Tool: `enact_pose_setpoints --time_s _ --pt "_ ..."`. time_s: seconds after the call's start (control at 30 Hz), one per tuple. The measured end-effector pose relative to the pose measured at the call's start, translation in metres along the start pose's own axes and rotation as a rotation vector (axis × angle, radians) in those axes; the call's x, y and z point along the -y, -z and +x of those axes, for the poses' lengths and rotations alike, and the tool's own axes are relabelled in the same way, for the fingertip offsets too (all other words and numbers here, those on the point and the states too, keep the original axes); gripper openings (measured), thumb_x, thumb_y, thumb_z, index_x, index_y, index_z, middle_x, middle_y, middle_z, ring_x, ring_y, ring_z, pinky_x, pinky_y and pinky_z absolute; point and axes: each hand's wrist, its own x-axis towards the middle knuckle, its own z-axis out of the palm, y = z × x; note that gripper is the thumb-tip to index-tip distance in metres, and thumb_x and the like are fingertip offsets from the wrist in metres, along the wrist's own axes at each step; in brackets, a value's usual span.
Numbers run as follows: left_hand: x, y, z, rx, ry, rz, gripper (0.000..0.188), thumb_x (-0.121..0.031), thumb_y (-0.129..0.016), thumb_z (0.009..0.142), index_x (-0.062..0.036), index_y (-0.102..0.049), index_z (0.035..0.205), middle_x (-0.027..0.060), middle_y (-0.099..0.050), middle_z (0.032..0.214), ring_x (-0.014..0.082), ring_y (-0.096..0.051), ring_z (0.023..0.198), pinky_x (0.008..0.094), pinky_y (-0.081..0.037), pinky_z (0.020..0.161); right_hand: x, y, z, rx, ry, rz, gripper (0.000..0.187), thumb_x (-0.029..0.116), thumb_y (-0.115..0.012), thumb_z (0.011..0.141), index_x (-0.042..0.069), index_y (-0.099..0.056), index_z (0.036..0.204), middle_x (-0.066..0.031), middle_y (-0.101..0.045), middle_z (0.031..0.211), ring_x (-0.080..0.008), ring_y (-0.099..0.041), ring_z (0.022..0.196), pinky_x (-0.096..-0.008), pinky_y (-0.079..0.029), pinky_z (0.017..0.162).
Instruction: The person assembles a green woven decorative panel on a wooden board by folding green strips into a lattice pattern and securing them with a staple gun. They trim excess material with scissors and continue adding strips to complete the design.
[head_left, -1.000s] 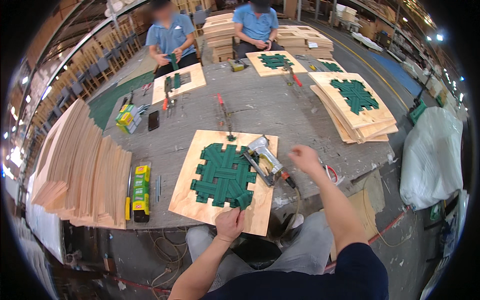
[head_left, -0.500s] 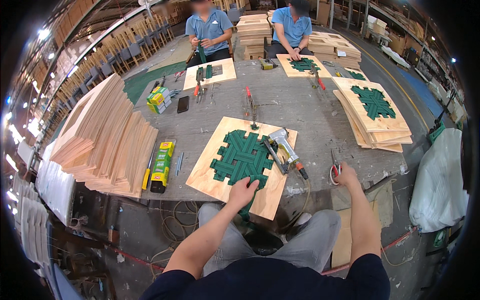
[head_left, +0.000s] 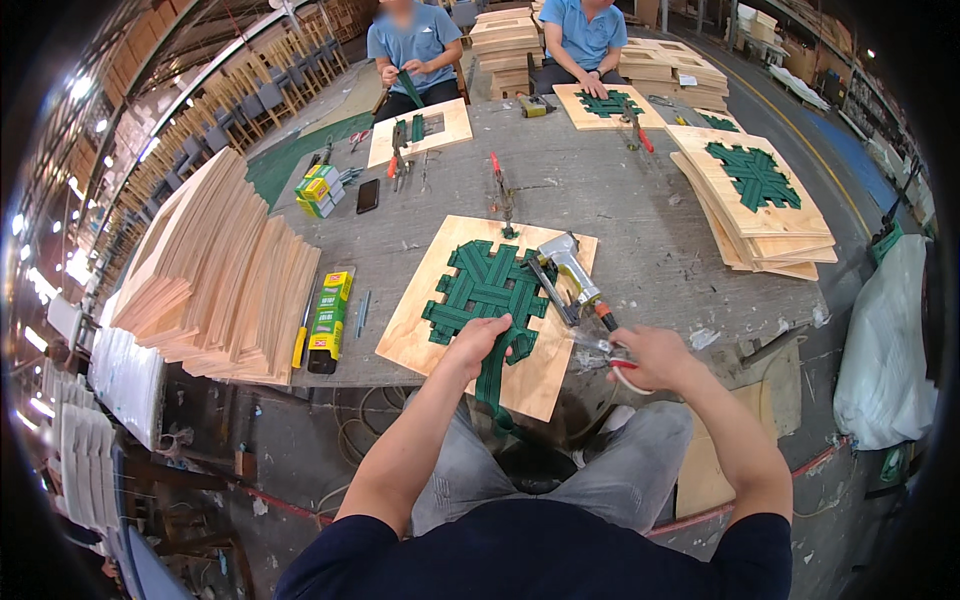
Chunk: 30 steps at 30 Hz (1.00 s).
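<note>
A square plywood panel [head_left: 405, 325] lies in front of me, its middle covered by woven green straps [head_left: 490, 285]. My left hand [head_left: 478, 348] is closed on a green strap near the weave's front edge; its loose tail [head_left: 490, 388] hangs over the panel's near side. My right hand [head_left: 652, 360] grips red-handled scissors [head_left: 622, 364] just right of the panel, blades toward the left hand and smeared by motion. A pneumatic staple gun [head_left: 568, 275] rests on the panel's right part. A toggle clamp [head_left: 504, 205] stands at its far edge.
Plywood frames [head_left: 210, 270] are stacked at left, beside a yellow-green box [head_left: 330, 315] and a yellow-handled tool [head_left: 301, 345]. Finished panels [head_left: 755, 190] are piled at right. Two co-workers sit opposite with their own panels [head_left: 455, 122]. A phone [head_left: 368, 196] lies on the table.
My right hand has lifted the scissors from the table's right side and brought them left, close to the panel. My left hand has moved slightly farther over the weave.
</note>
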Motion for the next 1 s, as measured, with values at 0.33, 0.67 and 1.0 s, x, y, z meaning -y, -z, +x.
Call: enact_pose_setpoints --time_s 0.33,0.67,1.0 --pt "0.000 0.007 -0.025 -0.026 0.026 0.027 0.030 -0.030 -0.061 0.104 -0.0028 -0.072 0.100 0.0025 -0.070 0.084 0.0104 -0.059 0.064 0.0286 -0.050 0.057 0.027 -0.024 0.067 0.109 0.282 -0.260 0.051 0.054 -0.070 0.088 0.014 -0.062 0.119 -0.0149 -0.069 0.102 -0.0342 -0.071 0.097 -0.0499 -0.055 0.082" --pt "0.002 -0.001 -0.028 0.001 0.018 0.071 0.029 -0.028 -0.063 0.104 -0.0015 -0.073 0.103 0.0021 -0.071 0.087 0.0110 -0.062 0.070 0.0284 -0.052 0.063 0.019 -0.032 0.089 0.107 0.496 -0.219 0.035 0.041 -0.072 0.087 0.015 -0.065 0.111 -0.0134 -0.069 0.094 -0.0339 -0.072 0.090 -0.0482 -0.055 0.075" --pt "0.006 0.004 -0.031 0.082 -0.001 -0.006 0.028 -0.028 -0.061 0.104 -0.0030 -0.072 0.102 0.0018 -0.070 0.083 0.0098 -0.062 0.065 0.0276 -0.052 0.059 0.045 -0.039 0.100 0.111 0.501 -0.185 0.032 0.040 -0.072 0.086 0.015 -0.065 0.106 -0.0116 -0.071 0.092 -0.0338 -0.072 0.084 -0.0490 -0.055 0.071"
